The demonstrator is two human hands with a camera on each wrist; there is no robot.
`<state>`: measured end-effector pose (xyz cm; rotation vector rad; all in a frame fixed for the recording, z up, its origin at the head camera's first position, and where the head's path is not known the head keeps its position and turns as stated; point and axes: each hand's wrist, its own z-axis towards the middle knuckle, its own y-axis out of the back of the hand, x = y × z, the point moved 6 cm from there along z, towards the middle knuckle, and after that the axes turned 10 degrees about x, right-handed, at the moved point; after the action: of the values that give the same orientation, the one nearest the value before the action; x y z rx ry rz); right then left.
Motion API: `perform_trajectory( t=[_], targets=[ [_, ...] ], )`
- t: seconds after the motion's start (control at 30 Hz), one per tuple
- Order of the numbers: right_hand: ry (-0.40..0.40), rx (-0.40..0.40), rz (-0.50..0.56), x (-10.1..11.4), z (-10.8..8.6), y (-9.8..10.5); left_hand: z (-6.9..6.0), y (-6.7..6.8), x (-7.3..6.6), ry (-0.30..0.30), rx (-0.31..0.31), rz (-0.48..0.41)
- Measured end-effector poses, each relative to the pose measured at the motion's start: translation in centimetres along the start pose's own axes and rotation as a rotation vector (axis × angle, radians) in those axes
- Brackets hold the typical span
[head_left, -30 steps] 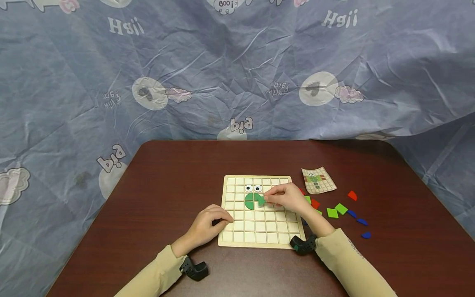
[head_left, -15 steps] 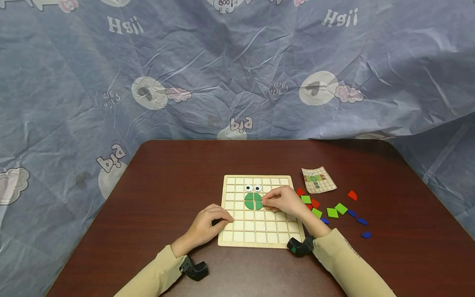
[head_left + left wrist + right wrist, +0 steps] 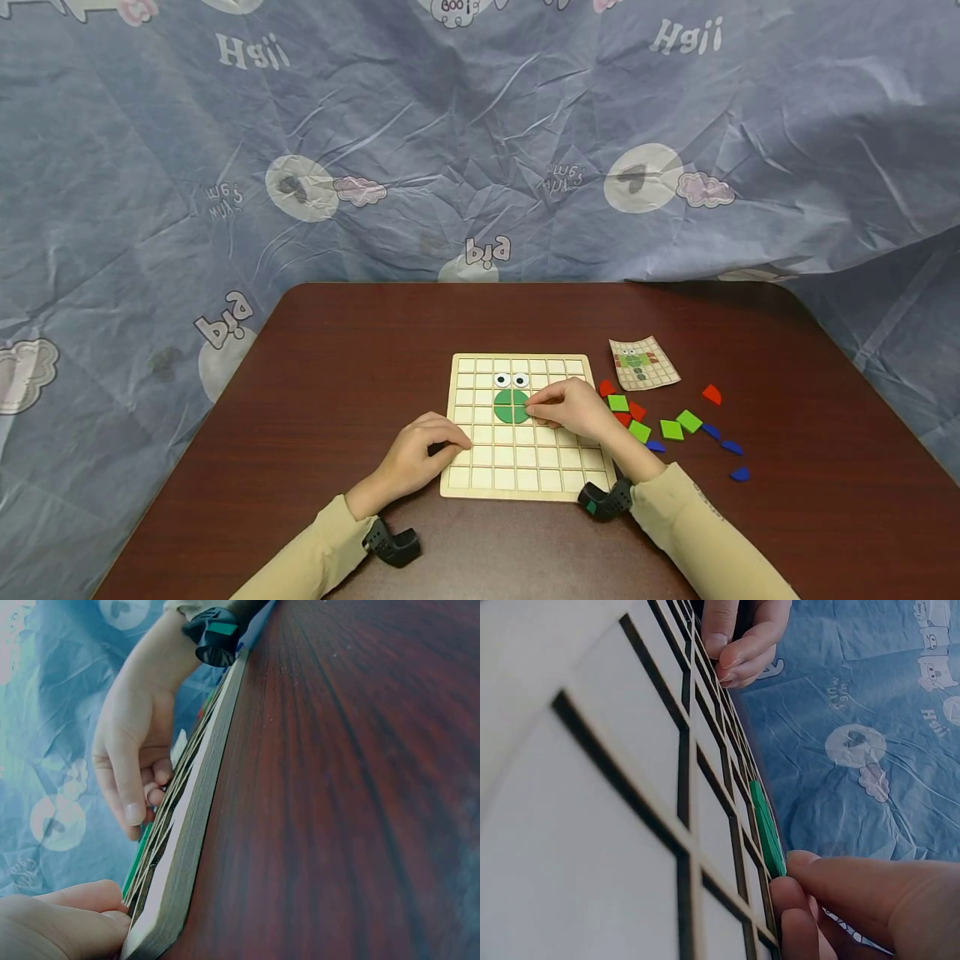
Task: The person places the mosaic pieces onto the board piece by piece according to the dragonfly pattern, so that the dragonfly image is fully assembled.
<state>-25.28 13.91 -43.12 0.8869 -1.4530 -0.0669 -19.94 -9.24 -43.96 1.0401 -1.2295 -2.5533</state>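
A wooden grid board lies on the table between both hands. My left hand holds the board's left edge with thumb and fingers, seen close in the left wrist view. On the upper middle of the board, green quarter-circle tiles form a disc, with two round eye tiles above. My right hand pinches the disc's lower right quarter-circle tile at its right side; in the right wrist view the fingertips meet the end of the green tile.
Right of the board lie red tiles, green square tiles and blue tiles. A slightly curled pattern card lies behind them. The dark wooden table ends at a hanging printed cloth.
My right hand has moved slightly left and down, turning the quarter-circle tile and sliding it against the others, so the green disc's gap has closed. The left hand stays still.
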Motion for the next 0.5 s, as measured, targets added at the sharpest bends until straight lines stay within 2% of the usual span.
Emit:
perform_trajectory(
  t=[0.27, 0.5],
  targets=[
    [0.011, 0.017, 0.022, 0.11, -0.06, 0.07, 0.02, 0.01, -0.06, -0.002, 0.0, -0.002],
    [0.016, 0.074, 0.089, 0.27, -0.54, 0.64, 0.03, 0.0, -0.02, -0.003, 0.005, -0.005]
  ],
)
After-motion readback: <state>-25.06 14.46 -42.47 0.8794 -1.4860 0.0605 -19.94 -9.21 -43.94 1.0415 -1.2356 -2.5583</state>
